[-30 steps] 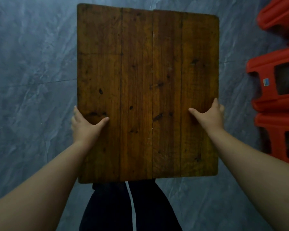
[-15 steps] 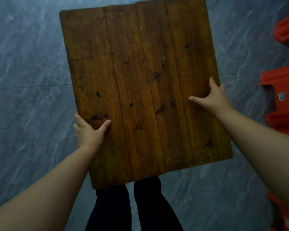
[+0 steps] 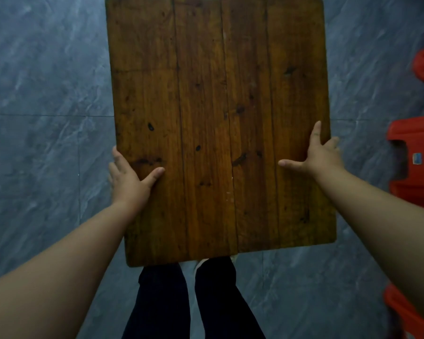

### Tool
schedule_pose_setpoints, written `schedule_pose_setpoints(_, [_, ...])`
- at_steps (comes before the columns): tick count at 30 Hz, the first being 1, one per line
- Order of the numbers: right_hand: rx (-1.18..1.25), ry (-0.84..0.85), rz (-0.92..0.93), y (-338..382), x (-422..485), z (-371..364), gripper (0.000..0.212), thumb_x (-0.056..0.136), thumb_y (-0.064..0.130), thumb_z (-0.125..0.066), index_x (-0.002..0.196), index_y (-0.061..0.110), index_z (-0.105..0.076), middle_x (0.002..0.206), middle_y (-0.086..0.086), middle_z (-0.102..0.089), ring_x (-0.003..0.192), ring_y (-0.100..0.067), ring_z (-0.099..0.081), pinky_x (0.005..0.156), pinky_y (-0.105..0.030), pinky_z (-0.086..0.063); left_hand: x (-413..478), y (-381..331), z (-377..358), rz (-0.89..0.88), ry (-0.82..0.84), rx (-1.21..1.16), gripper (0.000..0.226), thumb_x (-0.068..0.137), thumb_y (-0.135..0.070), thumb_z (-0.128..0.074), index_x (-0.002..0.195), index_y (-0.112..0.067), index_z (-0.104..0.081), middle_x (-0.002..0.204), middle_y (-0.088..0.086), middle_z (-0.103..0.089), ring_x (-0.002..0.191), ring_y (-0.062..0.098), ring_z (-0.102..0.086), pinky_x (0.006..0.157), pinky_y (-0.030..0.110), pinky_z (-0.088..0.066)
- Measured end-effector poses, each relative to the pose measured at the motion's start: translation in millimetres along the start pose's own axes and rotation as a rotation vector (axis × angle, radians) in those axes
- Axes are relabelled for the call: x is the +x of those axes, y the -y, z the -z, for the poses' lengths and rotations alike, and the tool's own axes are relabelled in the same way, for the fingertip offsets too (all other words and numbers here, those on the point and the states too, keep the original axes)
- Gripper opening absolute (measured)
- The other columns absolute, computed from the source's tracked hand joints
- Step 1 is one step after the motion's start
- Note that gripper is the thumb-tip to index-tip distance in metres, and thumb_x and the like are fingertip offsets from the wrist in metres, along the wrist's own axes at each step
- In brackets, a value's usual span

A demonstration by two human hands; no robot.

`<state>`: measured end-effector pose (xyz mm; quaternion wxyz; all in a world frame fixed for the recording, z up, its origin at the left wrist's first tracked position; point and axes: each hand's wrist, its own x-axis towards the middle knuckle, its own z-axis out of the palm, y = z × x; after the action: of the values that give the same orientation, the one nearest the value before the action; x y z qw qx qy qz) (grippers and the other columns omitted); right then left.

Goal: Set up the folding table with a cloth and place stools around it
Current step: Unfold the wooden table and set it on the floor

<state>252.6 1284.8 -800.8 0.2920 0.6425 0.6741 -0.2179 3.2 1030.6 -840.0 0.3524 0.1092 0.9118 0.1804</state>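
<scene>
Table (image 3: 216,118) w/ red stools (image 3: 414,133) rt.

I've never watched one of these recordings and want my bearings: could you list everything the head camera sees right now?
Brown wooden plank tabletop: one, brown, centre of view; whatever is under it is hidden.
Red plastic stools: three partly in view, red, down the right edge.
Grey marbled tile floor: one, grey, all around the tabletop.
Legs in dark trousers: two, dark, bottom centre, below the tabletop's near edge.
Left hand: one, bare, grips the tabletop's left edge, thumb on top.
Right hand: one, bare, grips the right edge, thumb and one finger on top.
</scene>
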Motion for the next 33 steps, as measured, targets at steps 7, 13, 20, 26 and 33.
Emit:
schedule_pose_setpoints(7, [0.07,-0.016,-0.053,15.2,-14.6,-7.0,0.114,0.074,0.052,-0.068,0.148,0.029,0.016,0.157,-0.016,0.014,0.144,-0.039,0.001,0.112,-0.054,-0.021,7.8,-5.0,13.1,0.014,0.07,0.101,0.115,0.078,-0.059,-0.062,0.147,-0.018,0.02,0.157,0.016,-0.001,0.144,0.036,-0.005,0.114,0.053,-0.012])
schedule_pose_setpoints(13, [0.156,-0.22,0.183,47.9,-69.2,-1.3,0.082,0.09,0.053,-0.047,0.151,0.019,-0.005,0.159,-0.009,-0.008,0.146,-0.027,-0.011,0.114,-0.045,-0.021,-4.6,-17.3,77.7,-0.24,-0.017,0.193,0.096,0.087,-0.059,-0.048,0.149,-0.019,0.014,0.159,0.012,-0.001,0.145,0.03,-0.007,0.114,0.051,-0.013])
schedule_pose_setpoints(20, [0.173,-0.467,0.66,126.4,-208.6,105.4,0.074,0.091,0.049,-0.049,0.148,0.011,-0.021,0.155,-0.009,-0.024,0.145,-0.023,-0.017,0.117,-0.038,-0.019,-68.0,-78.7,230.2,-0.555,-0.2,0.28,0.071,0.095,-0.052,-0.035,0.15,-0.012,-0.014,0.158,0.01,-0.013,0.144,0.027,-0.013,0.113,0.048,-0.015])
schedule_pose_setpoints(26, [0.347,-0.626,0.925,147.2,-369.8,209.7,0.065,0.089,0.043,-0.056,0.141,0.008,-0.038,0.145,-0.011,-0.041,0.136,-0.022,-0.034,0.112,-0.03,-0.023,-194.4,-115.7,382.3,-0.801,-0.498,0.294,0.073,0.089,-0.058,-0.034,0.147,-0.013,-0.029,0.152,0.012,-0.032,0.139,0.029,-0.031,0.11,0.049,-0.028])
schedule_pose_setpoints(33, [0.433,-0.748,1.182,123.9,-512.1,261.9,0.058,0.088,0.046,-0.057,0.137,0.017,-0.044,0.137,-0.004,-0.049,0.126,-0.018,-0.044,0.1,-0.026,-0.032,-355.9,-99.5,484.1,-0.72,-0.78,0.322,0.056,0.091,-0.056,-0.041,0.133,-0.021,-0.054,0.124,0.006,-0.063,0.111,0.026,-0.058,0.082,0.037,-0.045])
